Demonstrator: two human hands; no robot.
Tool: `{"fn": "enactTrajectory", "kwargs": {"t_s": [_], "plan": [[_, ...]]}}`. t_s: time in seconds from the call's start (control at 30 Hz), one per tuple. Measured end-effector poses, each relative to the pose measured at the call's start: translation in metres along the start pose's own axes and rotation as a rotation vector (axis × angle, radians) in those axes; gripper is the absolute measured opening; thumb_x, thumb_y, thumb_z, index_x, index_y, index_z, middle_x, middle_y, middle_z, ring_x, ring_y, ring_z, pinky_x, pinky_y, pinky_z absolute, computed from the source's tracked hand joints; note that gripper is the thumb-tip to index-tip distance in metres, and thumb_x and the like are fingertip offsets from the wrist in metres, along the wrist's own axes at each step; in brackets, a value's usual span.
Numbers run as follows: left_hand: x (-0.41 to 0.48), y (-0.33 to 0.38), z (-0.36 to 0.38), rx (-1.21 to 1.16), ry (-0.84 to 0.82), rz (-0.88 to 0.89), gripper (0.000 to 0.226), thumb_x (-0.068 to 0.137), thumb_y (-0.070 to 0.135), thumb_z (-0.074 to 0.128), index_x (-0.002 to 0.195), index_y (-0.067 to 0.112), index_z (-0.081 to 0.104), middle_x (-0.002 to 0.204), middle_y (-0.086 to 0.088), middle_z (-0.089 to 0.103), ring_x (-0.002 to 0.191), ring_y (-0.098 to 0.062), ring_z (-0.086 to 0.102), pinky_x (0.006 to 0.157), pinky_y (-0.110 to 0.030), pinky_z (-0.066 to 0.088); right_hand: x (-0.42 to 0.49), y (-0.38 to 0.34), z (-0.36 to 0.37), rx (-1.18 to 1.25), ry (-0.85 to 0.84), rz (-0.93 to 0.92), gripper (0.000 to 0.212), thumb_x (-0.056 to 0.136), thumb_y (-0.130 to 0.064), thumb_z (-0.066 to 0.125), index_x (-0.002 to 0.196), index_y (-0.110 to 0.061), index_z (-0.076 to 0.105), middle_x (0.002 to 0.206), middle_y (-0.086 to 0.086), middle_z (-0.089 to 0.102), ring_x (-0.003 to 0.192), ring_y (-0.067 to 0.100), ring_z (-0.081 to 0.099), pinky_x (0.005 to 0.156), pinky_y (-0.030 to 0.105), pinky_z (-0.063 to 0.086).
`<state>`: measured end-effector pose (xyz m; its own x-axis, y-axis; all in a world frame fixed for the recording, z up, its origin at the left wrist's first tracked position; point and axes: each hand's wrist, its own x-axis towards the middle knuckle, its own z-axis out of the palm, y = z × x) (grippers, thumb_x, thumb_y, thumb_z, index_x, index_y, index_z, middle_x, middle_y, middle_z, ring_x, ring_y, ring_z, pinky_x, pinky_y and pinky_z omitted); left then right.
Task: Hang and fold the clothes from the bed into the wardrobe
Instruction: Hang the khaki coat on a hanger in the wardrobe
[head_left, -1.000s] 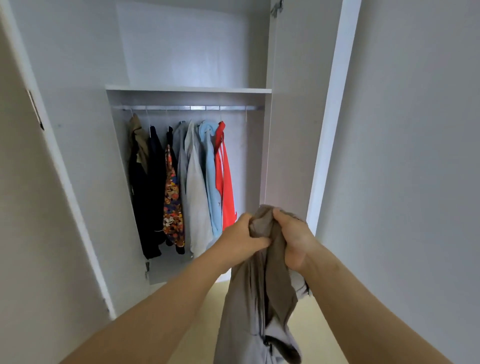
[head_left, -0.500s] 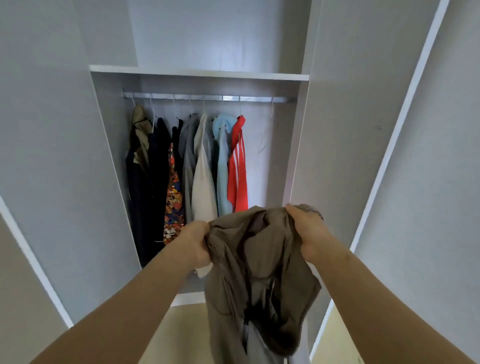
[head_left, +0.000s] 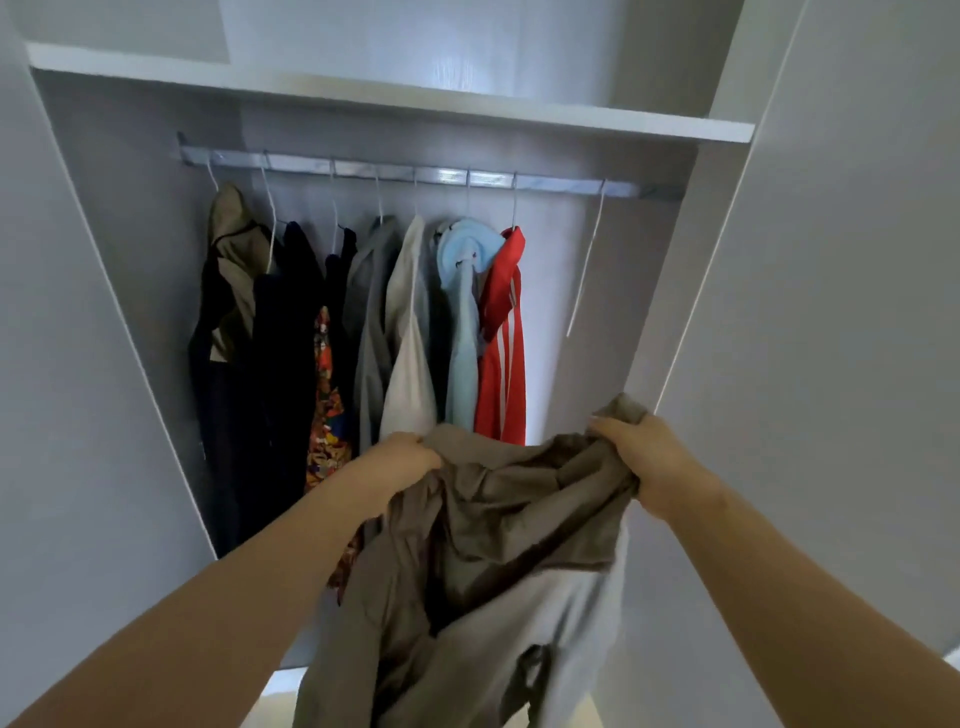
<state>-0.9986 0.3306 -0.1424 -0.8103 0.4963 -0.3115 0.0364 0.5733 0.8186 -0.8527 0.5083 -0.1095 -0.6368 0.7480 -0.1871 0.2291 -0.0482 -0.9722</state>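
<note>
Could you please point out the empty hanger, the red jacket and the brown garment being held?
empty hanger (head_left: 585, 270): head view, on its slanted white wire.
red jacket (head_left: 485, 395): head view, on the red cloth left of the white stripes.
brown garment (head_left: 519, 499): head view, on the bunched cloth at its middle.

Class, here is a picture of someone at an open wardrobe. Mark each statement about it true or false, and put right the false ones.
1. The left hand and the right hand both grip the khaki garment. True.
2. An empty hanger hangs on the rail, right of the red striped garment. True.
3. The red striped garment lies on the floor. False: it hangs from the rail.
4. The khaki garment is on a hanger. False: it is bunched between the hands, below the rail.
</note>
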Motion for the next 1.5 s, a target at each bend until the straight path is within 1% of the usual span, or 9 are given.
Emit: {"fn": "enactTrajectory", "kwargs": {"t_s": [0.13,0.3,0.57,0.77,0.93,1.03,1.13,1.33,1.5], "plan": [[0.036,0.017,-0.007,-0.511,-0.161,-0.142,0.025,0.082,0.001,0.064,0.107,-0.002,0.064,0.093,-0.015,0.068,0.081,-0.024,0.064,0.058,-0.026,0.054,0.046,0.004,0.015,-0.041,-0.031,0.028,0.022,0.088,-0.017,0.062,0.105,-0.005,0.058,0.1,0.017,0.061,0.094,0.03,0.061,0.087,0.04,0.053],[0.081,0.041,-0.012,-0.72,0.022,-0.074,0.012,0.086,0.006,0.063,0.095,0.0,0.065,0.083,-0.013,0.065,0.076,-0.023,0.061,0.064,-0.028,0.05,0.118,-0.01,0.025,-0.039,-0.035,0.009,0.017,0.089,-0.016,0.061,0.104,-0.009,0.058,0.084,0.003,0.056,0.077,0.016,0.053,0.072,0.027,0.047],[0.134,0.118,-0.011,-0.949,0.219,0.147,0.017,0.089,0.022,0.061,0.08,0.008,0.064,0.068,-0.007,0.068,0.066,-0.019,0.065,0.054,-0.026,0.052,0.233,-0.043,0.008,-0.052,0.071,-0.131,0.037,0.093,-0.009,0.051,0.13,-0.003,0.049,0.11,0.016,0.051,0.091,0.022,0.045,0.067,0.027,0.036],[0.155,0.14,-0.003,-1.145,0.211,0.156,0.022,0.093,0.025,0.054,0.077,0.012,0.06,0.055,-0.004,0.067,0.049,-0.016,0.066,0.045,-0.025,0.052,0.3,-0.072,0.019,-0.072,0.021,-0.207,0.035,0.094,-0.007,0.048,0.125,0.007,0.051,0.106,0.022,0.055,0.09,0.03,0.051,0.042,0.007,0.035],[0.163,0.14,-0.009,-1.176,0.25,0.099,0.021,0.094,0.027,0.052,0.079,0.013,0.059,0.066,-0.007,0.063,0.064,-0.018,0.061,0.058,-0.033,0.05,0.339,-0.076,0.037,0.082,-0.143,-0.026,0.04,0.094,-0.013,0.051,0.13,-0.001,0.041,0.122,0.019,0.053,0.108,0.03,0.057,0.085,0.032,0.049],[0.169,0.136,-0.009,-1.187,0.255,0.094,0.025,0.094,0.025,0.051,0.072,0.014,0.056,0.057,-0.004,0.061,0.054,-0.016,0.061,0.05,-0.028,0.052,0.351,-0.079,0.041,0.267,-0.231,0.029,0.018,0.094,-0.001,0.044,0.107,-0.014,0.044,0.082,0.012,0.057,0.054,0.012,0.054,0.041,0.018,0.043],[0.171,0.128,-0.008,-1.272,0.252,0.111,0.03,0.094,0.023,0.05,0.066,0.015,0.053,0.05,-0.002,0.058,0.045,-0.014,0.059,0.045,-0.025,0.052,0.361,-0.086,0.044,0.396,-0.185,0.027,0.024,0.096,-0.004,0.035,0.077,-0.014,0.046,0.042,0.0,0.036,0.025,0.005,0.026,0.03,0.009,0.02],[0.163,0.132,0.003,-1.293,0.207,0.057,0.021,0.091,0.027,0.052,0.097,0.009,0.06,0.072,-0.009,0.064,0.075,-0.022,0.058,0.067,-0.038,0.047,0.339,-0.077,0.05,0.508,-0.165,-0.001,0.015,0.093,-0.013,0.043,0.088,-0.014,0.057,0.037,-0.007,0.027,0.027,0.005,0.022,0.03,0.011,0.02],[0.148,0.126,0.007,-1.255,0.176,0.006,0.02,0.091,0.026,0.054,0.088,0.008,0.062,0.065,-0.009,0.063,0.072,-0.022,0.057,0.066,-0.037,0.047,0.319,-0.086,0.038,0.47,-0.173,-0.044,0.022,0.095,-0.008,0.039,0.081,-0.017,0.053,0.032,-0.009,0.026,0.026,0.005,0.02,0.029,0.011,0.017]]}}
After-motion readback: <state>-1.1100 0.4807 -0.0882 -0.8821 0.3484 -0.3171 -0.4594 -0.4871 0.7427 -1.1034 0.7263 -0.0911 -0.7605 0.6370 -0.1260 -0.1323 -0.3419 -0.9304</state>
